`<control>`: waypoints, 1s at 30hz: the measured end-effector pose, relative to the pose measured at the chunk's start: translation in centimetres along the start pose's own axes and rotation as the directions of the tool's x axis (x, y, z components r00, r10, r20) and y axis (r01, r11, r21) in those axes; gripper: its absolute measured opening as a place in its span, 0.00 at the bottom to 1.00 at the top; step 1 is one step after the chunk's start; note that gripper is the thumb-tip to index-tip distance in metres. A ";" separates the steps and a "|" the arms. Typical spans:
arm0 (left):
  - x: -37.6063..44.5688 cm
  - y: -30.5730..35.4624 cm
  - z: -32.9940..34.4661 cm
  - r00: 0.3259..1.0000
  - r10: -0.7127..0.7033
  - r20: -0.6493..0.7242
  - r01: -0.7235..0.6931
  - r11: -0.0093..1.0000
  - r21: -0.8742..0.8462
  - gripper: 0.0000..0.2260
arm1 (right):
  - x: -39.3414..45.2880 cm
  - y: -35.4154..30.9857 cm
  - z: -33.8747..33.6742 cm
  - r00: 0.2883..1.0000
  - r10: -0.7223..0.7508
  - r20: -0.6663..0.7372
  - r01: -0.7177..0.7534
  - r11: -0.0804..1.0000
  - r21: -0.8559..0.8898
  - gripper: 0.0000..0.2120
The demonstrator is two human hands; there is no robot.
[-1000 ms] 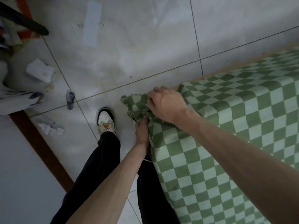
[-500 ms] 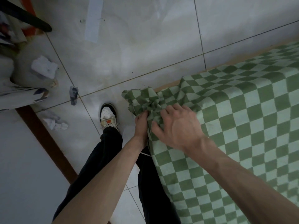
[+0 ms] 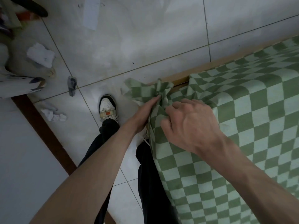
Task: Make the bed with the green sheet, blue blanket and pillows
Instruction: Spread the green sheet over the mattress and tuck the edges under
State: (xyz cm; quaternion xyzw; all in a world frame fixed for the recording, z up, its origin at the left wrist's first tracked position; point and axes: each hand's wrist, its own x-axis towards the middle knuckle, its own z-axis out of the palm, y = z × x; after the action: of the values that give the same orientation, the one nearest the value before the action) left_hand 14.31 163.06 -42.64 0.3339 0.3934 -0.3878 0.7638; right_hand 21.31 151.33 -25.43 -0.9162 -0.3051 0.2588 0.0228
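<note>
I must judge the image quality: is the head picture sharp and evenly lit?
Head view: dim, flat light; right hand and green sheet slightly soft; floor tile lines bend from the wide lens; no glare.

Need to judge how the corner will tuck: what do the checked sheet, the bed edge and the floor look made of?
Sheet: looks like soft woven cloth, matte, since it bunches into folds where the left hand and right hand gather it. Bed edge: probably wood, a tan, bare strip. Floor: pale glazed tiles, slightly shiny, with dark grout lines.
</note>
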 end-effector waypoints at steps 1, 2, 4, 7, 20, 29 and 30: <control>0.5 0.3 -0.1 0.999 -0.035 0.007 0.035 0.999 0.020 0.21 | -0.2 0.0 -0.1 1.000 -0.009 -0.015 0.009 1.000 0.005 0.15; 1.0 0.4 -0.1 0.997 -0.078 0.008 0.078 0.997 0.029 0.22 | -0.2 0.1 -0.2 0.999 -0.019 -0.029 0.019 1.000 0.010 0.14; 2.0 0.3 -0.2 0.985 -0.170 0.014 0.170 0.985 0.021 0.22 | -0.5 0.2 -0.3 0.999 -0.022 -0.050 0.023 1.000 0.021 0.14; 2.3 -1.2 -0.9 0.966 -0.256 0.046 0.260 0.958 -0.121 0.25 | -0.4 0.3 -0.1 0.998 -0.029 -0.048 0.030 0.999 0.028 0.14; -2.0 -6.5 -1.1 0.853 -0.110 -0.510 0.273 0.927 0.257 0.17 | -0.1 0.4 0.4 0.999 -0.010 -0.038 0.012 0.999 0.041 0.14; 2.1 0.7 -1.2 0.977 -0.211 -0.027 0.209 0.931 0.300 0.22 | -0.2 0.3 0.2 0.999 -0.001 -0.039 0.003 1.000 0.031 0.14; 2.6 1.6 -1.1 0.963 -0.269 0.036 0.244 0.916 0.318 0.22 | -0.2 0.3 0.2 0.999 -0.001 -0.035 0.002 1.000 0.030 0.14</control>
State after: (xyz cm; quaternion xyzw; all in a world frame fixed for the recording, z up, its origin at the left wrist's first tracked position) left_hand 16.29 163.82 -45.06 0.3800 0.3375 -0.5544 0.6591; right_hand 21.21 150.97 -25.60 -0.9200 -0.3014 0.2471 0.0421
